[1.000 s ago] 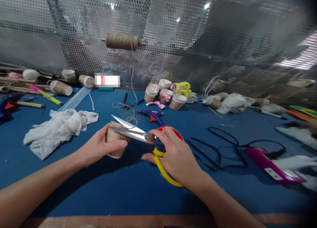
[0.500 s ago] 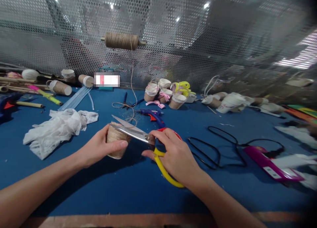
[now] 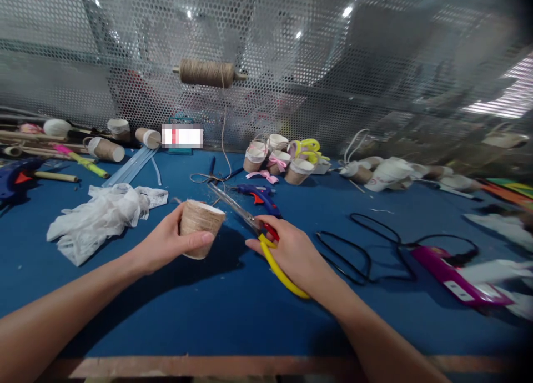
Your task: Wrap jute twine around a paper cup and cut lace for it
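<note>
My left hand (image 3: 169, 241) is closed round a small cup wrapped in jute twine (image 3: 200, 225), its white inside showing at the tilted rim. A short twine end sticks up behind the thumb side. In my right hand (image 3: 291, 252) are scissors (image 3: 239, 208) with yellow and red handles, their blades together and pointing away to the upper left, apart from the cup. Beyond the blade tips, loose twine (image 3: 225, 133) hangs from a jute spool (image 3: 207, 73) and curls on the table. A blue glue gun (image 3: 261, 197) lies just past the scissors.
White lace (image 3: 106, 219) is heaped at left, near clear glue sticks (image 3: 135, 164). Several decorated cups (image 3: 297, 171) stand at the back. A black cable (image 3: 366, 261) and purple power strip (image 3: 458, 275) lie at right. Perforated metal (image 3: 291, 50) rises behind.
The scissors have moved off the cup's rim and their blades have closed. The twine no longer runs to the cup; its loose part lies on the table. The cup has turned slightly.
</note>
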The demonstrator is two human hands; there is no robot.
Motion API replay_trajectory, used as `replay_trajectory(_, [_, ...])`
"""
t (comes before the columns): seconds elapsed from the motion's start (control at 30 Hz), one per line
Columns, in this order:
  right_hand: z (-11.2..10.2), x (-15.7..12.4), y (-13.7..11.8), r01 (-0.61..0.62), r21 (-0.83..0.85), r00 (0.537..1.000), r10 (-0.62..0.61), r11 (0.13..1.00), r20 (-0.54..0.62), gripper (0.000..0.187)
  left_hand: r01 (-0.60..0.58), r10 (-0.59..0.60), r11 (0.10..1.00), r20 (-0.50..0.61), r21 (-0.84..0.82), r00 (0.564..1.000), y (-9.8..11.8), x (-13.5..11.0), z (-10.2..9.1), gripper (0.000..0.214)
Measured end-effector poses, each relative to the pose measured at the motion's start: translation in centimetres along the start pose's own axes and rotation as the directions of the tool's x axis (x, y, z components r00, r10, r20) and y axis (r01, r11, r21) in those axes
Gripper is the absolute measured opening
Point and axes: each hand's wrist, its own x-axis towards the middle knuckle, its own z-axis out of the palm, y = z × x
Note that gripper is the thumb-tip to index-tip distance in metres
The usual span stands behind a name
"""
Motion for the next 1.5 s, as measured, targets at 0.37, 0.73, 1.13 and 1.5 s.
replay_trajectory(0.37, [-1.6,-0.1,-1.6,0.182,-0.174,0.983,-0.175,0.968,0.054,0.023,-0.131,0.128,0.990,0.048,0.058,0.991,-0.1,0.0,0.2,0.063])
replay_trajectory(0.73, [0.0,0.5,-5.8,0.308,0.557,0.950,-0.276,0.771,-0.143,0.022,-0.253,0.238,0.946,0.096,0.202,0.966,-1.3,-0.4,0.7,0.063])
replay_trajectory(1.13, [0.5,0.7,-5.1,0.332,0.624,0.943,-0.240,0.708,-0.230,0.024,-0.176,0.174,0.955,0.031,0.239,0.984,-0.8,-0.7,1.4,0.061])
replay_trajectory(1.5, [0.9,0.3,-5.6,0.373,0.505,0.926,-0.276,0.779,-0.258,0.023,-0.144,0.132,0.942,0.061,0.303,0.989,-0.6,-0.9,1.6,0.068])
